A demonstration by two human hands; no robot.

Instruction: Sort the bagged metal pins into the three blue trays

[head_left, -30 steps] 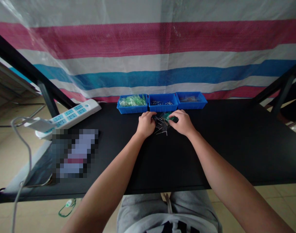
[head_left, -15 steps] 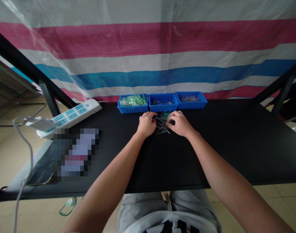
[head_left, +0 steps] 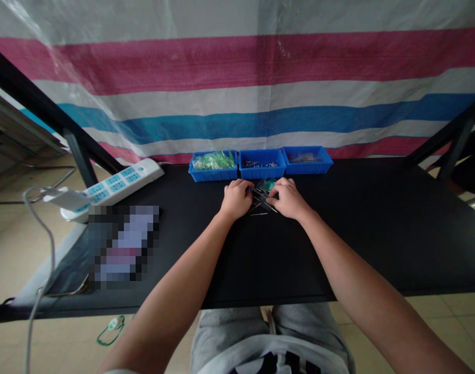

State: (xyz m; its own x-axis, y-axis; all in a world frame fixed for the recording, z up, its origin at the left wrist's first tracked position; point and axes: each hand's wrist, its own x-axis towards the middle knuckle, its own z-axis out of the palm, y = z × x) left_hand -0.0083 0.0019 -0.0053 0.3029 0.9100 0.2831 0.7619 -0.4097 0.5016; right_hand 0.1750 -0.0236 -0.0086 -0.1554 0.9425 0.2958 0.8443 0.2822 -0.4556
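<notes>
Several thin silvery metal pins [head_left: 259, 214] lie loosely in a small pile on the black tabletop, between my two hands. At the left side of the pile is my left hand [head_left: 236, 199], its fingers curled inward. What they hold, if anything, is hidden. My right hand [head_left: 288, 199] is at the other side, thumb and forefinger closed together over the pins; I cannot make out what is pinched. Just behind the pins, partly covered by the right fingers, sits a small green item in clear plastic [head_left: 268, 184].
Three blue bins stand in a row behind my hands: the left bin [head_left: 214, 177] with green plastic packets, the middle bin [head_left: 262, 171] with metal pins, the right bin [head_left: 309, 169] with small bagged pieces. A white power strip [head_left: 114, 188] and a blurred-out flat item [head_left: 128, 244] are at left.
My right fingers have shifted slightly among the pins, and some pins lie differently. More of the green item shows. The left hand has hardly moved.
</notes>
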